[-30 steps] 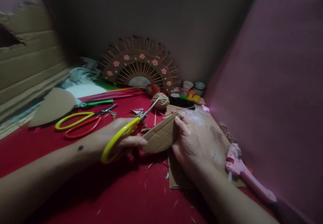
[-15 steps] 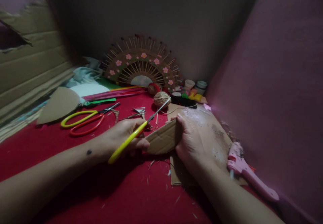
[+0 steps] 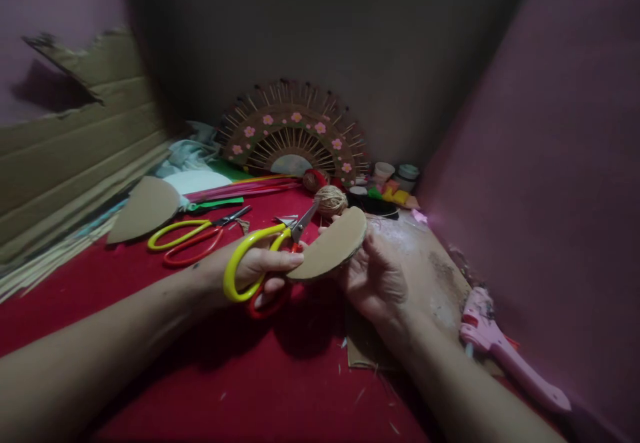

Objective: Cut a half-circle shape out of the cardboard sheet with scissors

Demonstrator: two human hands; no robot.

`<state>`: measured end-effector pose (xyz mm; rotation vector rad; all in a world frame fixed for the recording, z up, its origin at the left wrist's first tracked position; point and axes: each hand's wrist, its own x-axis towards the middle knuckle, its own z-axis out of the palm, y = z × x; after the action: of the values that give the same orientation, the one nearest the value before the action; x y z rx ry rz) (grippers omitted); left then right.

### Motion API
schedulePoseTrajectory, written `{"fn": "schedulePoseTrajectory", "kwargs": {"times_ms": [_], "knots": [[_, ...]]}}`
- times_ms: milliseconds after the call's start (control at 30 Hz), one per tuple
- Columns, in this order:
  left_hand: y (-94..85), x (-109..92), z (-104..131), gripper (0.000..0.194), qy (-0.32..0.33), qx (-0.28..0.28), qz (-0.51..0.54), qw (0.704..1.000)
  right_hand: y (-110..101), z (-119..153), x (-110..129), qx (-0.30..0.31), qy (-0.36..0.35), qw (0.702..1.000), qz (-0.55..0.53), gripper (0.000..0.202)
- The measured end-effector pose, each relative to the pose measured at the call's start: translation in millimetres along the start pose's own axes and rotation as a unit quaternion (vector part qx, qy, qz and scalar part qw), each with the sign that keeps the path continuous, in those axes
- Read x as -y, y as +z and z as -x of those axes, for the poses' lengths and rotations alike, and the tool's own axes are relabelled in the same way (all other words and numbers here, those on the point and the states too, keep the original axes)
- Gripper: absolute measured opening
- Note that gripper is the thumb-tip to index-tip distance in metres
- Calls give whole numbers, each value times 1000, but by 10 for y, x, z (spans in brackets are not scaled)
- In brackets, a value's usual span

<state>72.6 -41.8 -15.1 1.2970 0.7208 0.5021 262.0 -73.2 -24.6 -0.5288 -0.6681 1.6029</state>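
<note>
My left hand (image 3: 257,271) grips a pair of scissors (image 3: 260,256) with one yellow and one red handle, blades pointing up and right. My right hand (image 3: 377,276) holds a semicircular piece of brown cardboard (image 3: 333,250) from beneath, its curved edge uppermost. The scissor blades sit just behind the cardboard's left end. Both hands hover above a red cloth surface (image 3: 250,376).
A second pair of yellow and red scissors (image 3: 193,236) lies at left beside a cardboard cutout (image 3: 145,206). A decorated stick fan (image 3: 295,136), twine ball (image 3: 331,200) and small pots stand at the back. A pink glue gun (image 3: 505,350) rests at right on a cardboard sheet (image 3: 430,263).
The cardboard piece has been lifted and turned so its rounded face shows. The scissors have swung so both handle loops are visible. The view shifted slightly left.
</note>
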Motion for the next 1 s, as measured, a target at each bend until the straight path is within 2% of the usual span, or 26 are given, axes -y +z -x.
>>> {"fn": "schedulePoseTrajectory", "kwargs": {"times_ms": [100,200,300,400,533,633,867,1000], "knots": [[9,22,-1,29,-45,36,78,995,1,10,-24,-2,-1,1000,10,28],[9,112,-22,31,-54,39,44,997,-3,-4,-57,-38,-24,999,22,23],[-2,186,-75,44,-24,-5,8,1000,-18,-35,-70,-67,-70,995,31,23],[9,137,-110,54,1,-63,22,998,-42,-64,-68,-83,-103,990,40,24],[86,-40,-63,46,48,-159,51,985,-60,-77,-76,-102,-121,987,40,25],[139,-103,-10,34,56,-167,14,984,-45,-58,-99,-95,-99,989,57,26],[124,-65,30,26,62,-172,-58,982,13,37,-151,-29,4,996,86,34],[107,-73,34,25,86,-184,-62,977,24,60,-158,-13,6,994,106,32]]}}
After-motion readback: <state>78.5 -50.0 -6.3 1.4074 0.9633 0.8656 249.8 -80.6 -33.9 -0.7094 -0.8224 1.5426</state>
